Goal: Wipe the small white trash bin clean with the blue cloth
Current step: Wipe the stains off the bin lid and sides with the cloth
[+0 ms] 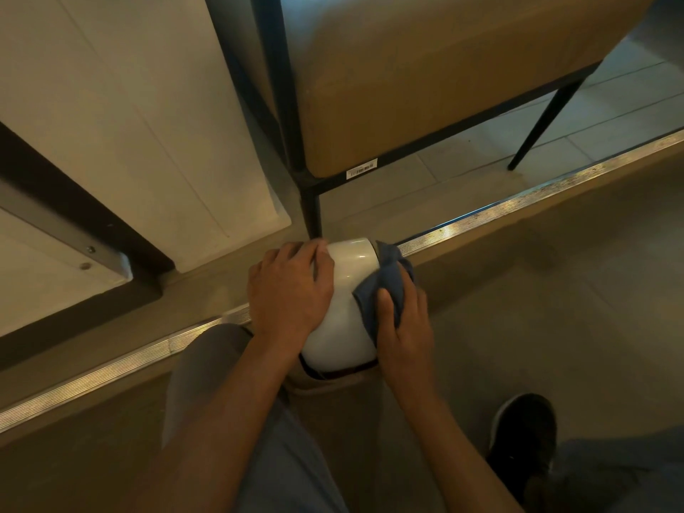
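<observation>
The small white trash bin (348,290) lies tipped toward me in the middle of the view, its glossy side up, resting against my knee. My left hand (288,290) lies spread over its left side, fingers wrapped around the curve, holding it steady. A bunched blue cloth (388,279) sits against the bin's right side. My right hand (403,327) grips the cloth and presses it to the bin, thumb on top of the fabric.
A tan cushioned stool (425,87) on a black metal frame (311,212) stands just behind the bin. A metal floor strip (518,201) runs diagonally across the floor. A white panel (148,124) is at the left. My dark shoe (525,438) is at the lower right.
</observation>
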### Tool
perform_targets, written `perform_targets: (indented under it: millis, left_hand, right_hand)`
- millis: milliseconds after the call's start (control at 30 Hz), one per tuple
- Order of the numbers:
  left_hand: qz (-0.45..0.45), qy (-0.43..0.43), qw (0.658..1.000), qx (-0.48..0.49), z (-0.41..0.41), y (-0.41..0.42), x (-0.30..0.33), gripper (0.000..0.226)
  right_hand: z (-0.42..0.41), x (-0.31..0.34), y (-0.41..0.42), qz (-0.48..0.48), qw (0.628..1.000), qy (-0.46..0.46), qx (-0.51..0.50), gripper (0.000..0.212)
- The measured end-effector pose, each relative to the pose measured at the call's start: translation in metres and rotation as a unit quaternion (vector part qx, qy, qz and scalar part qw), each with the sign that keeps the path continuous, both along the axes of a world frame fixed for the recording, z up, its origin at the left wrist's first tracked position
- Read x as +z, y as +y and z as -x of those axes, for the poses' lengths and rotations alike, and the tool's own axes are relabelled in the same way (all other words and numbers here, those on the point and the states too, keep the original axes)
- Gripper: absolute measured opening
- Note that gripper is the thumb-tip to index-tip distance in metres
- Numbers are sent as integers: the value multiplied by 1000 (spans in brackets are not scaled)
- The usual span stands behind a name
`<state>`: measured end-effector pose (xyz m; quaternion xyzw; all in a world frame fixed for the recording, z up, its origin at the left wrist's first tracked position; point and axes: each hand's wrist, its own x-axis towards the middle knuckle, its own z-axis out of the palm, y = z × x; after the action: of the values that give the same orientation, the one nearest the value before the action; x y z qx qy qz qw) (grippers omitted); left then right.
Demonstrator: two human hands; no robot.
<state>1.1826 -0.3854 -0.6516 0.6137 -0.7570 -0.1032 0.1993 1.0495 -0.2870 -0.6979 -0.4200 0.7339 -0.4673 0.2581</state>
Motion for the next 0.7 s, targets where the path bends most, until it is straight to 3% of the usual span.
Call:
perform_targets:
  millis: [233,533,700]
  left_hand:
    - [2,10,1000,-7,0,1,0,51]
    - [-9,18,1000,0,3,2,3,51]
    - [-15,15,1000,8,4,3,3,49]
  right_hand:
    - [-1,4,-7,-27,999,-12,-45,68]
    - [36,60,-109,-200,965,-27,167,46]
    - [30,39,-68,-81,987,-72,117,49]
